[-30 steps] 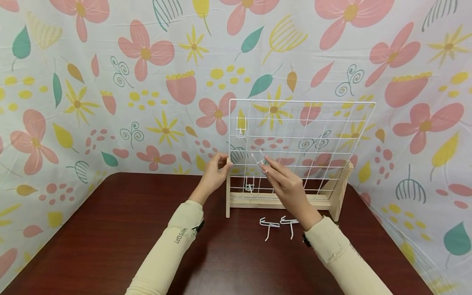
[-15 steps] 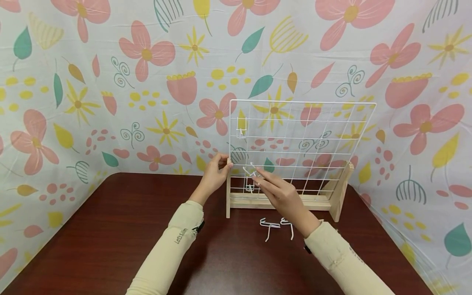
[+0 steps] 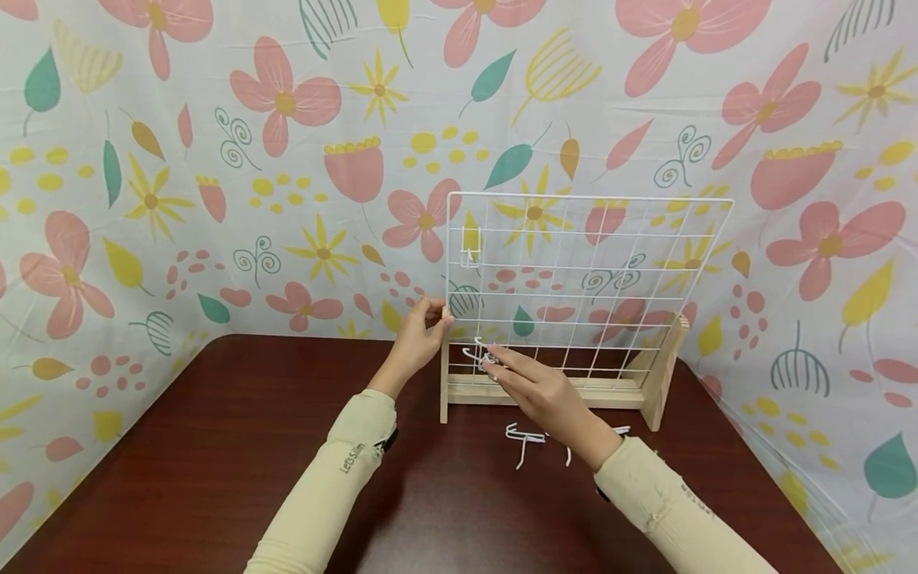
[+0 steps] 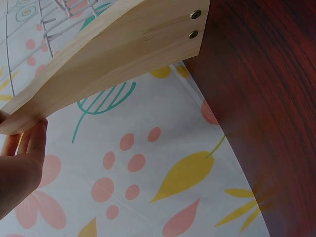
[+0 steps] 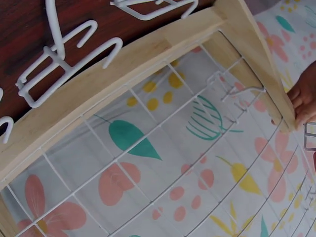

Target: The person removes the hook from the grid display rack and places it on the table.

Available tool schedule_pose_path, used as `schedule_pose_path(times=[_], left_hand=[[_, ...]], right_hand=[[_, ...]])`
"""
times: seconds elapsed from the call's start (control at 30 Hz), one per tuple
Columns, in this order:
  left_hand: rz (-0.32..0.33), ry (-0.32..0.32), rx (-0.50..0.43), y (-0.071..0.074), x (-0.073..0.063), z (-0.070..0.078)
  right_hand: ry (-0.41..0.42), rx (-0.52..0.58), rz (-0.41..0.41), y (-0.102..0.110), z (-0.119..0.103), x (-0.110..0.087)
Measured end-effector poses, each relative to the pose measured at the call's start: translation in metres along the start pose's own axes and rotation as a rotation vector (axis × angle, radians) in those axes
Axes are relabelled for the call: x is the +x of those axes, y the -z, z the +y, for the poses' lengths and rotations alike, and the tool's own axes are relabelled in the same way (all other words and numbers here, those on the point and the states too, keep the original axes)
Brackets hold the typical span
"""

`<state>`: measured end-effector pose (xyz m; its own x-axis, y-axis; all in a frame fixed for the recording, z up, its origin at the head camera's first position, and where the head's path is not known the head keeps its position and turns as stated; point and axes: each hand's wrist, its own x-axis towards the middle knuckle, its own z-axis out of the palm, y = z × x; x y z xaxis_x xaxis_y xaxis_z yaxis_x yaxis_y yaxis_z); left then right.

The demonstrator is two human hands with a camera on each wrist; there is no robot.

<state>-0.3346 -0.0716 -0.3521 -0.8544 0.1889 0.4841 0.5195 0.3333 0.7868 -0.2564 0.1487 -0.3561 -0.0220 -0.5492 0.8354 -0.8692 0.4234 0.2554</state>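
My left hand (image 3: 419,336) grips the upper end of the wooden side panel (image 4: 128,54) of a white wire grid stand. Its fingers (image 4: 35,143) show beneath the panel's edge in the left wrist view. In my right hand (image 3: 545,392) I pinch a white wire hook (image 3: 469,353) with its two prongs pointing left, in front of the grid's lower left. Behind it, another hook (image 5: 242,92) hangs on the grid (image 5: 116,159), mostly hidden in the head view. A hook (image 3: 469,257) hangs near the grid's upper left. The right wrist view does not show my right hand.
Several white hooks lie on the dark red table (image 3: 179,446) before the stand, including one hook (image 3: 523,437) left of my right forearm and another hook (image 5: 59,64) beside the wooden base (image 5: 143,64). Flower-patterned cloth (image 3: 301,199) hangs behind.
My right hand has moved down and left with the hook, from the grid's middle to its lower left. My left hand stays on the side panel.
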Motion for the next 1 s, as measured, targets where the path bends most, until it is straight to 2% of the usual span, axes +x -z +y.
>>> schedule_pose_path(times=[0.6,0.8,1.0], left_hand=[[0.001,0.000,0.018,0.000,0.000,0.003],[-0.003,0.009,0.018,0.000,0.000,0.003],[-0.010,0.003,0.014,0.001,-0.002,0.004]], right_hand=[[0.113,0.021,-0.106,-0.006,-0.003,-0.017],[0.169,-0.021,-0.134,-0.006,-0.003,-0.022],[0.178,0.005,-0.159,-0.007,-0.003,-0.029]])
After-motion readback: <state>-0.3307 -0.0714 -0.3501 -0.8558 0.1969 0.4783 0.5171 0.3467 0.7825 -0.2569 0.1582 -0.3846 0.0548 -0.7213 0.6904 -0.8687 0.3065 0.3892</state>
